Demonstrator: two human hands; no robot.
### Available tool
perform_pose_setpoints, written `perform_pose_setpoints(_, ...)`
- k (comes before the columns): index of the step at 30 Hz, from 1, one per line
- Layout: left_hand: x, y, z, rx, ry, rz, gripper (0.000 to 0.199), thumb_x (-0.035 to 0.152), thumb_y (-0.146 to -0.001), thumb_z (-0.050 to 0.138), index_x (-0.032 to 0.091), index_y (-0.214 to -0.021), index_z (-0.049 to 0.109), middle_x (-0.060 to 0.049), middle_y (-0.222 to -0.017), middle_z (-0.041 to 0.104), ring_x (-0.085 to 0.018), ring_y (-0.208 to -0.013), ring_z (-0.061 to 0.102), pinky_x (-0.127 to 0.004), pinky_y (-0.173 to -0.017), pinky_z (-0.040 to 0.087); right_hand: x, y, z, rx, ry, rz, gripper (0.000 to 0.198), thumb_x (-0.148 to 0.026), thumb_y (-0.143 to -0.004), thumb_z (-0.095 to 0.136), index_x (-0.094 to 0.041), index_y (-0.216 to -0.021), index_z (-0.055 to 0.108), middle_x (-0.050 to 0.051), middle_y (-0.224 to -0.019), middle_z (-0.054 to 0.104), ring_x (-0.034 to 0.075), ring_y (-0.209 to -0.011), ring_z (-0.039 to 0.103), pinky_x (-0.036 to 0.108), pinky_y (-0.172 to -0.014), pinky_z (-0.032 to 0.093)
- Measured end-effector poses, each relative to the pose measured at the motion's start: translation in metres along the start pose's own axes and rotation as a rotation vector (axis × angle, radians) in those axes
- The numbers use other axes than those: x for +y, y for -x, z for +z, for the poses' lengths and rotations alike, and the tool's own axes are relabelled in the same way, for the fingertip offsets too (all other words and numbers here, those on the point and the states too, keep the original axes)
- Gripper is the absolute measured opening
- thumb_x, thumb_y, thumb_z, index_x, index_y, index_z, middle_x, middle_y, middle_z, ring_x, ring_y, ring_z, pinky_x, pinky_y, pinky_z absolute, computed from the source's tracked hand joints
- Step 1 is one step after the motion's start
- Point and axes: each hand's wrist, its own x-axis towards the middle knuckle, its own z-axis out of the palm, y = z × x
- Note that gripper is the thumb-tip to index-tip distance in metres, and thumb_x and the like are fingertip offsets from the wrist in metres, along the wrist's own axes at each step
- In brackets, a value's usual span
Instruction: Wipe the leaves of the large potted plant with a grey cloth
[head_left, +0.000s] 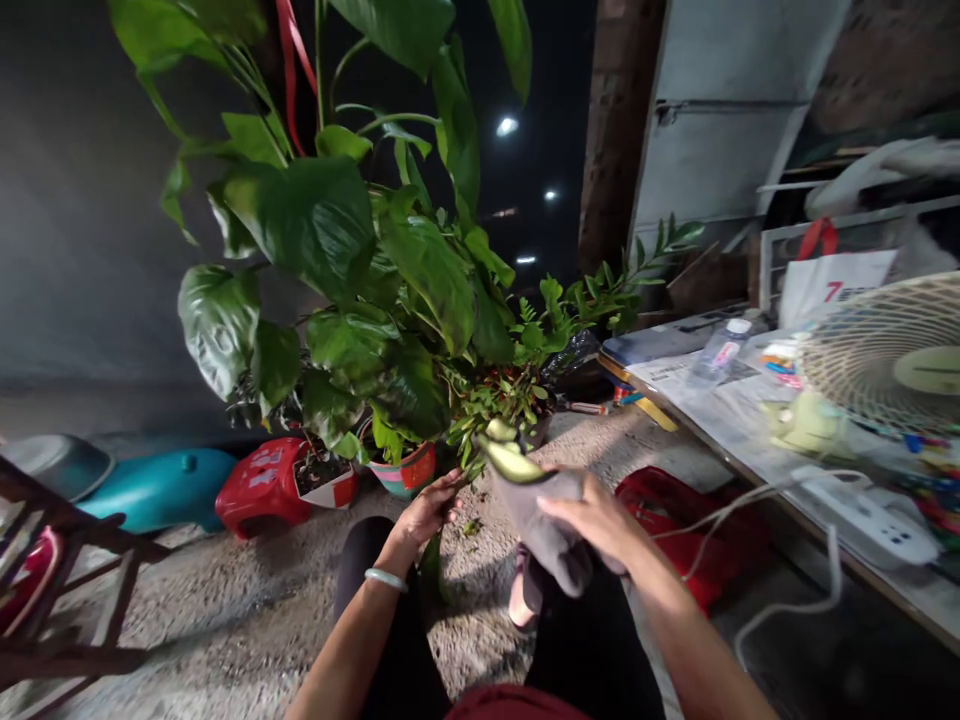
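My right hand (592,515) is closed around a grey cloth (551,530), which is bunched and hangs down below the fingers. A pale green leaf with a dark edge (514,462) shows against the top of the cloth. To its left, my left hand (427,512), with a pale bangle on the wrist, has its fingers curled at a thin green plant stem (471,468). Under this hand a dark green leaf (433,570) hangs near my knee. A large broad-leaved plant (315,225) rises in front of both hands, above a painted pot (405,470).
At left are a red plastic stool (262,485), a teal plastic thing (161,488) and a wooden chair (97,590). The table (690,400) on the right bears a fan (892,350), a bottle (720,352) and a power strip (862,515) with trailing cables. A red bag (705,540) lies below.
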Motion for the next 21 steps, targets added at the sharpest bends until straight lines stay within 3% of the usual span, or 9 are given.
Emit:
perform_pose_setpoints(3,-0.009,-0.011,0.004,-0.022,0.036,-0.039,0.046,0.017,-0.080,0.085,0.020,-0.124,0.074,-0.008,-0.103,0.077,-0.017,-0.074,0.071,-0.021,-0.053,0.047,-0.024,-0.040,0.006,0.198,0.214,0.055,0.040,-0.031,-0.088,0.067,-0.025,-0.126,0.079,0.011,-0.129,0.082,0.030,-0.127,0.074,0.043,-0.112,0.058)
perform_pose_setpoints(5,-0.013,-0.019,0.009,-0.004,0.069,-0.090,0.042,0.024,-0.085,0.083,0.019,-0.126,0.073,-0.008,-0.099,0.077,-0.016,-0.068,0.070,-0.021,-0.050,0.045,-0.032,-0.053,0.032,0.195,0.336,0.159,0.038,-0.024,-0.088,0.068,-0.024,-0.124,0.080,0.012,-0.130,0.081,0.032,-0.129,0.074,0.043,-0.112,0.057)
perform_pose_setpoints(8,-0.015,-0.026,0.011,0.043,0.127,-0.119,0.037,0.032,-0.092,0.075,0.015,-0.124,0.072,-0.009,-0.090,0.077,-0.018,-0.064,0.069,-0.025,-0.051,0.049,-0.033,-0.033,0.062,-0.027,0.364,0.168,0.036,-0.012,-0.081,0.069,-0.023,-0.112,0.084,0.010,-0.118,0.085,0.034,-0.117,0.079,0.043,-0.107,0.059)
perform_pose_setpoints(11,-0.016,-0.024,0.006,0.065,0.174,-0.035,0.040,0.027,-0.088,0.076,0.014,-0.126,0.072,-0.011,-0.099,0.080,-0.022,-0.077,0.074,-0.029,-0.066,0.058,-0.037,0.003,0.050,-0.220,0.258,0.045,0.045,-0.005,-0.077,0.060,-0.027,-0.106,0.085,0.004,-0.119,0.086,0.029,-0.121,0.077,0.041,-0.112,0.057)
perform_pose_setpoints(13,-0.015,-0.019,0.004,0.035,0.180,-0.032,0.043,0.030,-0.087,0.079,0.014,-0.127,0.073,-0.013,-0.105,0.080,-0.024,-0.081,0.075,-0.031,-0.069,0.058,-0.043,0.006,0.028,-0.080,0.240,0.056,0.041,-0.009,-0.077,0.061,-0.027,-0.106,0.085,0.005,-0.122,0.085,0.030,-0.124,0.076,0.043,-0.115,0.056)
perform_pose_setpoints(16,-0.011,-0.014,0.005,-0.068,0.179,-0.110,0.049,0.046,-0.091,0.077,0.013,-0.127,0.073,-0.016,-0.108,0.079,-0.027,-0.082,0.075,-0.033,-0.065,0.057,-0.045,-0.031,0.022,0.244,0.320,0.152,0.031,-0.024,-0.088,0.065,-0.024,-0.115,0.081,0.013,-0.129,0.081,0.036,-0.132,0.071,0.050,-0.120,0.051)
perform_pose_setpoints(18,-0.009,-0.012,0.008,-0.116,0.172,-0.128,0.051,0.049,-0.094,0.076,0.015,-0.131,0.072,-0.015,-0.112,0.079,-0.027,-0.089,0.076,-0.034,-0.070,0.059,-0.035,-0.060,0.045,0.272,0.348,0.208,0.030,-0.032,-0.094,0.063,-0.020,-0.117,0.079,0.020,-0.125,0.080,0.040,-0.128,0.073,0.054,-0.115,0.055)
perform_pose_setpoints(21,-0.010,-0.010,0.011,-0.093,0.145,-0.101,0.047,0.043,-0.092,0.082,0.016,-0.130,0.073,-0.013,-0.112,0.081,-0.028,-0.099,0.076,-0.037,-0.084,0.061,-0.008,-0.076,0.092,0.165,0.364,0.205,0.032,-0.035,-0.089,0.072,-0.015,-0.114,0.078,0.027,-0.119,0.080,0.044,-0.119,0.077,0.056,-0.103,0.062)
